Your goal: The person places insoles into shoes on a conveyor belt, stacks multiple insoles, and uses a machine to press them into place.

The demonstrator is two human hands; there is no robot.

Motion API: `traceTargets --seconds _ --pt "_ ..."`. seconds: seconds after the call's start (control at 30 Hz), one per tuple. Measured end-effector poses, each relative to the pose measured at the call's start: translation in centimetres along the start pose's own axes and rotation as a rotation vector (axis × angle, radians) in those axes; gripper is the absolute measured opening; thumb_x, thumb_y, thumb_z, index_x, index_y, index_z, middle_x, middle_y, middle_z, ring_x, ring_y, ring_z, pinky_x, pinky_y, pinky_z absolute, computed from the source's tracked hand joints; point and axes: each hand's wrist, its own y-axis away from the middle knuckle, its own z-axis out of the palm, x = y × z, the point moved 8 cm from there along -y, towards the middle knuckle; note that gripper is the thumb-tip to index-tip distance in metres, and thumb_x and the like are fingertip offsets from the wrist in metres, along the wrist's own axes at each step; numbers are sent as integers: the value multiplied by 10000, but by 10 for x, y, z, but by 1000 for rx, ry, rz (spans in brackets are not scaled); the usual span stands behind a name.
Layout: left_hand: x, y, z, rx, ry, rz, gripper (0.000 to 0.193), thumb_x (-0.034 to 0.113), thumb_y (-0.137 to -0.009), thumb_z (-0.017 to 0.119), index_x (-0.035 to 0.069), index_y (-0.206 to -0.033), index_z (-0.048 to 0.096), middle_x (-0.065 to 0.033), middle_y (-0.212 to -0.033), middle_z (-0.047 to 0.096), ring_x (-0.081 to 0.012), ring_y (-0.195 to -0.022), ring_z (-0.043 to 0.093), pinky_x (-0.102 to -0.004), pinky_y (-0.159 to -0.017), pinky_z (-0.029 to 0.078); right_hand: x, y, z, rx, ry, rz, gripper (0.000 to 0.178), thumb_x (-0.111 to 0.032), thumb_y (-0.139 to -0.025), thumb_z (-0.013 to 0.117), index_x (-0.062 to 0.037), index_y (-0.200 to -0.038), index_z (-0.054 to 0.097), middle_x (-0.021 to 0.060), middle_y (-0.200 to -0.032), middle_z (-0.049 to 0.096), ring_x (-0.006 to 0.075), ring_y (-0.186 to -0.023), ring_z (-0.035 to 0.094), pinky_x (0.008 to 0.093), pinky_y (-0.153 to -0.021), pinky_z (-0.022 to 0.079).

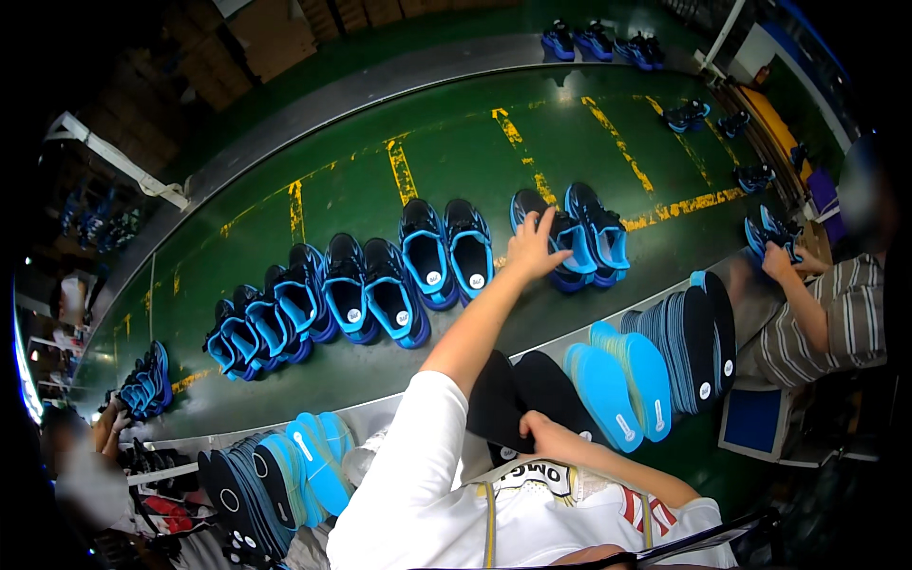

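Observation:
My left hand (534, 251) reaches out over a black and blue sneaker (572, 249), with fingers and thumb spread at its collar. The matching sneaker (597, 223) stands against its right side. Close to my body, my right hand (546, 435) is closed on the edge of a black insole (496, 401); the fingers are partly hidden. More black insoles (551, 385) lie just beside it. Left of my left hand, a pair of sneakers (469, 249) shows round white labels on the insoles inside. Several more sneakers (351, 290) stand in a row farther left.
A green conveyor belt (361, 199) with yellow marks runs across. Blue insoles (617, 380) and dark insole stacks (679, 337) lie on the near ledge, right; more stacks (275, 484) are at left. Co-workers handle sneakers at the right (807, 285) and far left (100, 456).

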Motion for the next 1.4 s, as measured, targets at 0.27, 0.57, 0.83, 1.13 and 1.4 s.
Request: traceTargets --seconds 0.27,0.57,0.83,1.13,1.4 --pt "-12 -22 13 106 105 -52 595 267 -692 628 95 -1191 352 -168 -1001 486 -334 -879 505 -389 -746 418 -50 54 -218 840 299 -400 482 -153 -599 674 16 -1009 485 153 -959 481 261 -854 505 309 -739 414" --pt "-37 -49 9 5 217 -259 373 356 -758 535 -13 -719 493 -186 -659 549 -305 -656 556 -388 -576 408 -26 -26 -253 837 906 -399 90 -98 -647 539 -31 -590 559 67 -838 569 226 -734 509 325 -673 425" --pt "-56 -58 27 9 352 -334 418 375 -781 529 -29 -680 561 -103 -526 500 -152 -486 461 -319 -461 362 15 -116 -245 634 940 11 89 -79 -667 515 -25 -680 584 116 -777 575 241 -744 564 320 -641 475" --pt "-46 -53 23 -31 351 -311 412 399 -780 522 -8 -779 581 -70 -570 525 -116 -519 463 -288 -483 366 28 -141 -240 683 782 54 164 -165 -791 455 -21 -823 528 187 -939 492 292 -826 548 351 -659 481" --pt "-47 -49 15 -13 336 -270 467 461 -754 503 5 -789 593 -123 -583 546 -214 -562 535 -329 -540 403 20 -139 -259 129 658 159 198 -202 -584 585 -21 -652 624 156 -743 606 285 -764 584 351 -707 460"
